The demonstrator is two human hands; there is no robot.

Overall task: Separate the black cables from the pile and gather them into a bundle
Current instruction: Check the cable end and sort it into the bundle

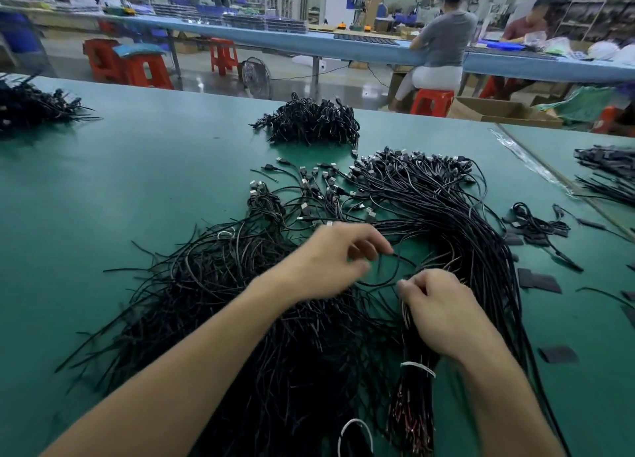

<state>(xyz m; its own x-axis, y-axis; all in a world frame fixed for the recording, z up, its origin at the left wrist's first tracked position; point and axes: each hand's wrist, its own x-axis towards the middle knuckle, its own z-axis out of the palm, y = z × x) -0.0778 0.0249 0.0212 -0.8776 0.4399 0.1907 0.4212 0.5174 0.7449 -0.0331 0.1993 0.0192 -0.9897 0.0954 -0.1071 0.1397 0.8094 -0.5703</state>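
Nearest, the right hand (441, 314) curls round a gathered bundle (412, 398) of black cables, apparently to keep it together, while the left hand (330, 260) just beyond pinches a single cable (378, 284) from the loose pile (223, 284) spreading left; farther off sits another heap (309, 121).

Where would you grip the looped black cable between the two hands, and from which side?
Pinch the looped cable at its curved middle, from above: there it arcs over bare mat, clear of the pile, so you likely take it alone. The left hand seems to pinch one end; the right hand grips the tied bundle.
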